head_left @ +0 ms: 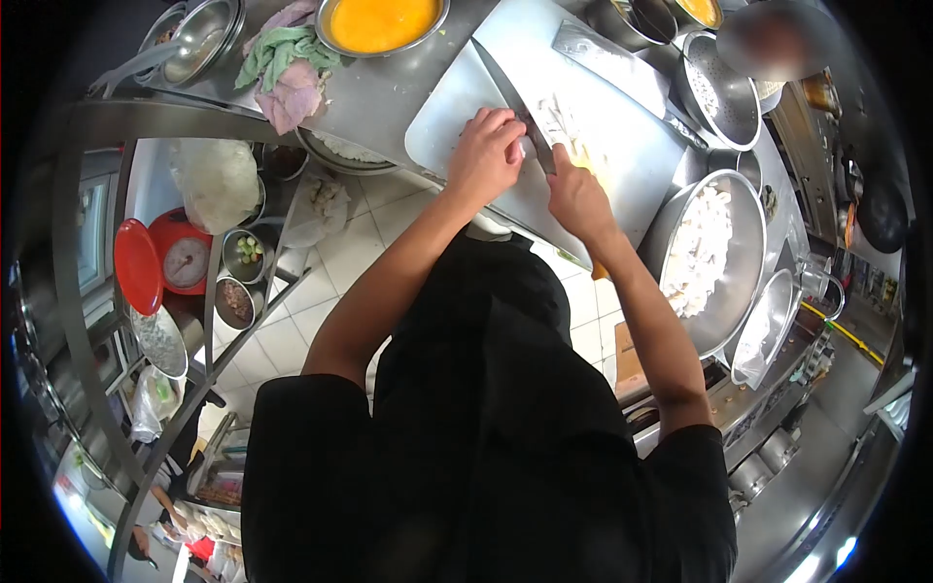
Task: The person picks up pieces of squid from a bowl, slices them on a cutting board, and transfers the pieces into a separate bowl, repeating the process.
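Observation:
My right hand [580, 199] is closed around the handle of a long knife [501, 78], whose blade slants across the white cutting board [442, 121]. Just left of the blade, my left hand [486, 155] is curled with bent fingertips on the board. A small white bit shows at those fingertips, but most of what they grip is hidden. Pale sliced pieces [557, 119] lie right of the blade, close to my right hand. A broad cleaver [607, 66] lies flat on the board's far right part.
A large steel bowl [741, 223] of white slices stands right of the board, near a perforated bowl [743, 107]. Beyond the board sit a bowl of orange liquid [382, 24] and crumpled cloths [289, 63]. At left are a red scale [185, 251] and small bowls [233, 303].

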